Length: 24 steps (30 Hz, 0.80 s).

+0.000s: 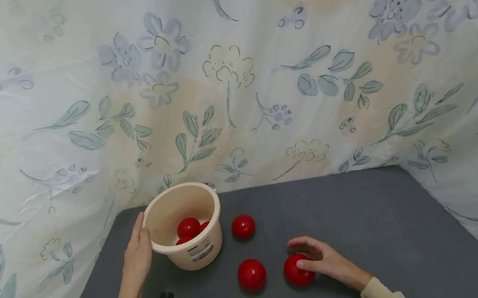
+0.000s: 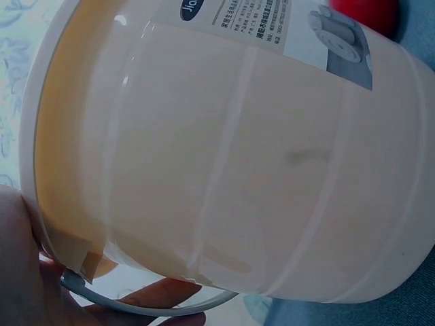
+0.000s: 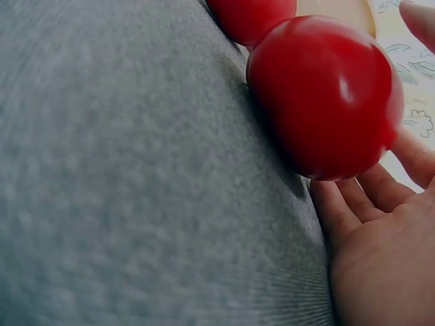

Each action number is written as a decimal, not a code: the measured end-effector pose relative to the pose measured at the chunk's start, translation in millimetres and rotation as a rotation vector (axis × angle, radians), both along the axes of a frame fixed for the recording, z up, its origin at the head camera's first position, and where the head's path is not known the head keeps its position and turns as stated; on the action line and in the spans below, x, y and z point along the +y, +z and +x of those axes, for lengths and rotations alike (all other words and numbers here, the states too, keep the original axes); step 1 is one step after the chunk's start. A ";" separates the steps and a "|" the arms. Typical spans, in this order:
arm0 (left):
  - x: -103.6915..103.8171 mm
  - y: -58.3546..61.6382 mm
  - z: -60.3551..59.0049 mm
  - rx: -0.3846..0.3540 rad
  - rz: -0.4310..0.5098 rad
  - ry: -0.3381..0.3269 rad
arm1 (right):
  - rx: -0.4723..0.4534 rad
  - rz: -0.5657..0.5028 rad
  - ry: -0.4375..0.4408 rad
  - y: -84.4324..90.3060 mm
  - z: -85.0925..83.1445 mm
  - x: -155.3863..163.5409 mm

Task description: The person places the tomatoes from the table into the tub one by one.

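Red ball [image 1: 298, 271] on the worktop [image 1: 368, 232], right hand [image 1: 326, 260] curling fingers around it (grip should close snugly), left hand [image 1: 137, 255] flat against the bucket [image 1: 194, 253].

Open mat at three o'clock, crowded at nine

From my seat the grey mat [image 1: 365, 213] lies bare from the twelve through the four o'clock side, so a hand passes freely there. At ten o'clock the cream bucket [image 1: 186, 226] blocks the way, with my left hand [image 1: 137, 255] flat against its wall. Two loose red balls [image 1: 243, 226] [image 1: 251, 274] stand between the bucket and my right hand [image 1: 321, 259], leaving narrow gaps. The flowered sheet [image 1: 230, 84] walls off three sides.
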<state>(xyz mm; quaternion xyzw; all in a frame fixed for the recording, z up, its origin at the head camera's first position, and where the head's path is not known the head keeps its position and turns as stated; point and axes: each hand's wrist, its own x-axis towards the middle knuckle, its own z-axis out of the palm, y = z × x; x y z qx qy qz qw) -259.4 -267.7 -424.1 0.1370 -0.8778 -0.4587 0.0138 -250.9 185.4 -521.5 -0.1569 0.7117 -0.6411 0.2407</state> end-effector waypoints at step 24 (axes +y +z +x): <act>3.6 3.2 3.1 0.002 0.023 0.006 | 0.015 0.019 0.052 -4.3 7.9 -8.4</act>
